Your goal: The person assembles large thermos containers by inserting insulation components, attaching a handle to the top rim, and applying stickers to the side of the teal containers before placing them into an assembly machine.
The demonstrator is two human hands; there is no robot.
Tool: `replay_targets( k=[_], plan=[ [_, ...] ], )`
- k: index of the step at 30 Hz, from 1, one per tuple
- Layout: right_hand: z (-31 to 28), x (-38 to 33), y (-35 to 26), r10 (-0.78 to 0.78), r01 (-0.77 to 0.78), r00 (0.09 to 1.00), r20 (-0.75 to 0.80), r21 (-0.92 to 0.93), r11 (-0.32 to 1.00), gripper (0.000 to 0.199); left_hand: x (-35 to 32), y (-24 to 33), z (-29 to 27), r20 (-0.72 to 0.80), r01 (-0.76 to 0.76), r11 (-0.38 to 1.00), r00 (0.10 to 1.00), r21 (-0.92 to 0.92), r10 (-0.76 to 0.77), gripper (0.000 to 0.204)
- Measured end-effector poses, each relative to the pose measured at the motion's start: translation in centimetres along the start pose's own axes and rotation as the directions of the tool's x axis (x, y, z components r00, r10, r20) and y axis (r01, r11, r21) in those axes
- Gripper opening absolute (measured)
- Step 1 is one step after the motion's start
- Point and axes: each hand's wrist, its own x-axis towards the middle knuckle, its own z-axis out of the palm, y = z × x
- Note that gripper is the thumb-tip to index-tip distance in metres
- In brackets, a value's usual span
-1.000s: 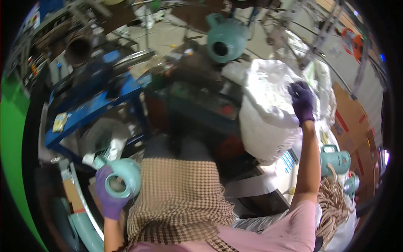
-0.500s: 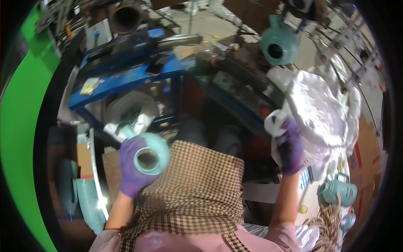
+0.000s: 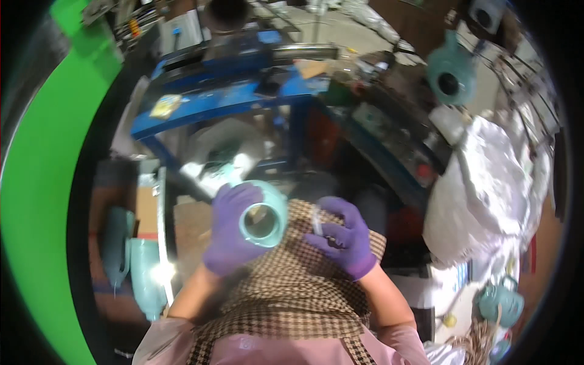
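Note:
My left hand (image 3: 230, 231), in a purple glove, is wrapped round a teal plastic jug-like vessel (image 3: 278, 204) with a narrow spout. Its round open mouth faces up toward me, above my checked apron (image 3: 274, 292). Just right of the mouth is my right hand (image 3: 353, 243), gloved alike, with thumb and fingers closed on a thin whitish ring-like piece (image 3: 317, 220) seen nearly edge-on. A small gap separates this piece from the vessel. Motion blurs both hands slightly.
A blue bench (image 3: 213, 102) stands ahead, with a white bag-lined bin (image 3: 243, 137) below it. To the right is a large white sack (image 3: 468, 201). Teal vessel parts (image 3: 146, 274) lie at the left; a teal jug (image 3: 500, 302) and rope (image 3: 474, 340) are at lower right.
My right hand has come from the white sack to beside the vessel, bringing the whitish piece. The left hand still holds the vessel; the whole view has shifted.

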Motion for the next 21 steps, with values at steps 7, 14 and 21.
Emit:
replay_targets(
  k=[7,14,21],
  plan=[
    [4.5,0.7,-3.0,-0.225,0.172,0.97,0.096,0.388,0.905,0.028,-0.3,-0.8,0.5,0.094,0.084,0.995,0.992,-0.058,-0.078,0.057],
    [10.7,-0.9,0.8,-0.205,0.205,0.978,0.038,0.002,0.979,0.016,2.4,3.3,0.7,0.124,-0.218,0.962,0.963,-0.166,0.24,0.058],
    [5.8,-1.1,-3.8,0.365,-0.348,0.921,0.138,-0.138,0.928,0.02,3.3,3.0,2.5,0.209,-0.328,0.94,0.917,-0.092,0.34,0.06]
  ],
)
